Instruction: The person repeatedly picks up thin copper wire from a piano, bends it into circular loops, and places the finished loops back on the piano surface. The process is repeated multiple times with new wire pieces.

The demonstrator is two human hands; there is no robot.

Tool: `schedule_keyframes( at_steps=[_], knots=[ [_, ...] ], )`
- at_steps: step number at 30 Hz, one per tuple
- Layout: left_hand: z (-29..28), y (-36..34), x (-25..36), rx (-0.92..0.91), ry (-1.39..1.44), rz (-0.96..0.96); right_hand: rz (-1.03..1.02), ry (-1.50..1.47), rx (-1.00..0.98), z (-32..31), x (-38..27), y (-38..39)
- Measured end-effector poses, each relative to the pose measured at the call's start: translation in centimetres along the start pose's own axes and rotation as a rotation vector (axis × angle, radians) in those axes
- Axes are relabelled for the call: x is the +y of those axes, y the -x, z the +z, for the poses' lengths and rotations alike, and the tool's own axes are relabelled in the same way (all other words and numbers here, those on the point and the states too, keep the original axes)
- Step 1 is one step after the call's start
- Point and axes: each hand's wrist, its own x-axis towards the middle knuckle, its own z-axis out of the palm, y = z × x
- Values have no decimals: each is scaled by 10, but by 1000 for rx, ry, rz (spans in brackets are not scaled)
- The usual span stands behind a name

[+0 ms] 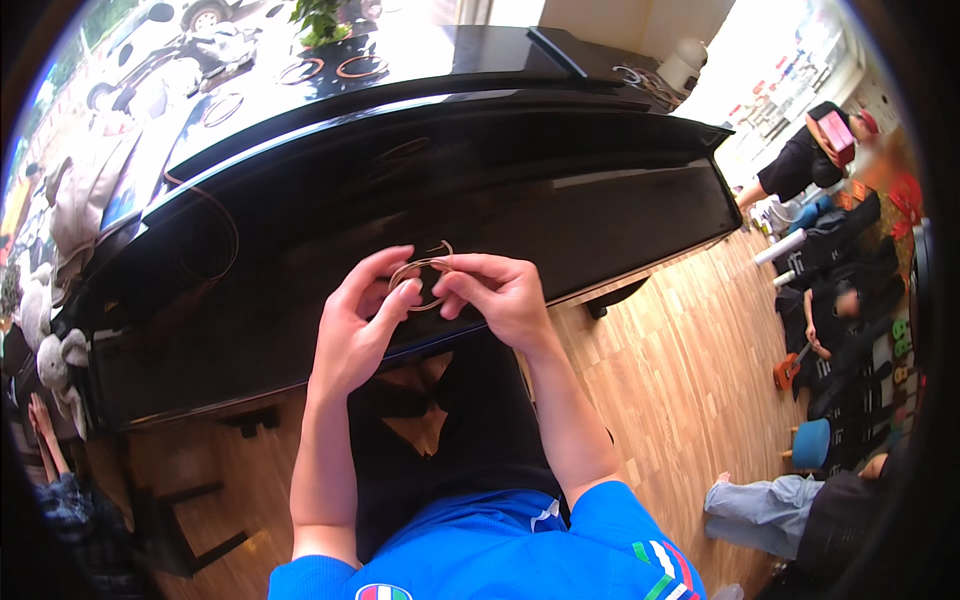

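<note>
Blue shirt [470, 550] fills the lower edge; beyond it, over a glossy black surface [590, 150], left hand [352, 330] and right hand [508, 300] pinch opposite sides of a small wire coil [424, 262], its loose end [447, 247] rising nearer the right.

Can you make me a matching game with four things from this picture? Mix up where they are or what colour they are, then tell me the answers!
Things:
1. Thin coil
2. Plant
3. Plush toy
4. Small guitar

Places and colours:
A. Orange, over at the right side of the picture
B. Held in the fingers of the left hand and the right hand
C. Pale grey, over at the left side
D. Green and leafy, up at the top edge

Right pairs: 1-B, 2-D, 3-C, 4-A
</note>
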Motion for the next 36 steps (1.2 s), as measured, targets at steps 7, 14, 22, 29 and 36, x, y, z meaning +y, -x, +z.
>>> schedule_keyframes(
  at_steps=[7, 14, 22, 29, 36],
  knots=[
    [-14, -14, 3, -219, -47, 118, -16, -16, -176, -7, -1, 0],
    [-21, -11, -5, -375, -219, 311, 64, -38, -368, -19, -7, -3],
    [-21, -8, -4, -371, -228, 306, 58, 25, -367, -18, -7, -6],
    [-26, -8, -4, -320, -297, 311, 34, 38, -301, -14, -5, -2],
    [-23, -6, -5, -329, -166, 238, -4, 48, -294, -13, -6, -1]
  ],
)
